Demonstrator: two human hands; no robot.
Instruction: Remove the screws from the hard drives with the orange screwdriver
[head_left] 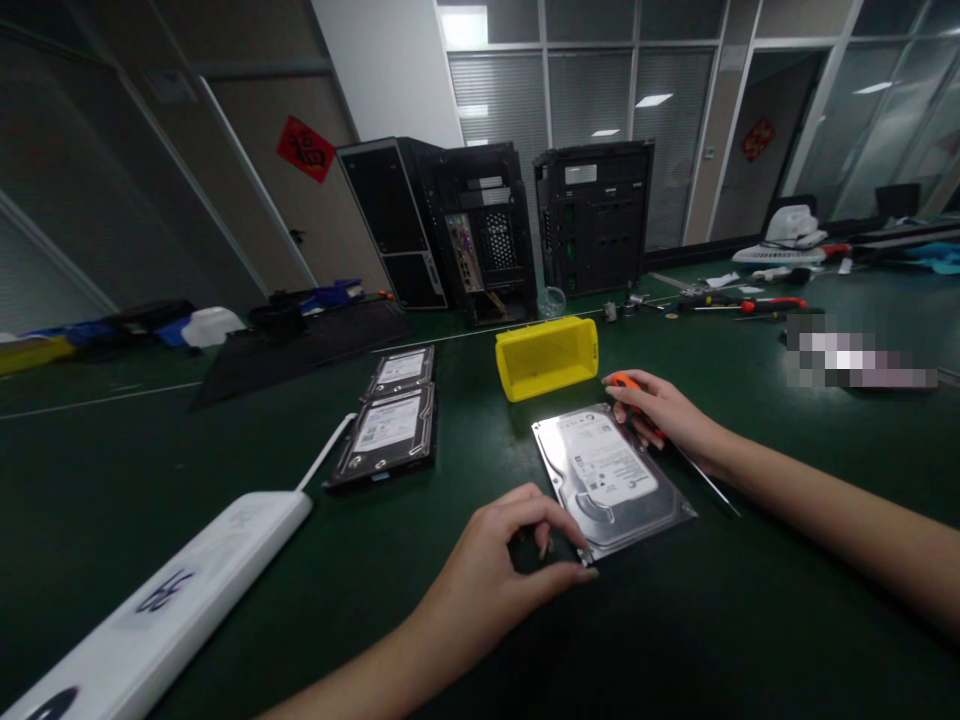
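A silver hard drive (611, 485) with a white label lies on the green table in front of me. My left hand (525, 545) pinches its near left corner between thumb and forefinger, the other fingers curled. An orange-handled screwdriver (628, 383) is in my right hand (660, 405), its thin shaft pointing back towards me on the right. That hand rests by the drive's far right corner. Beyond the drive, a yellow open bin (508, 372) rests on its side with its opening facing me.
Two more hard drives (386, 435) lie end to end on the left, behind a white power strip (217, 570). Black computer cases (607, 215) stand at the back. Loose hand tools (772, 303) and a blurred-out item (855, 360) are on the right.
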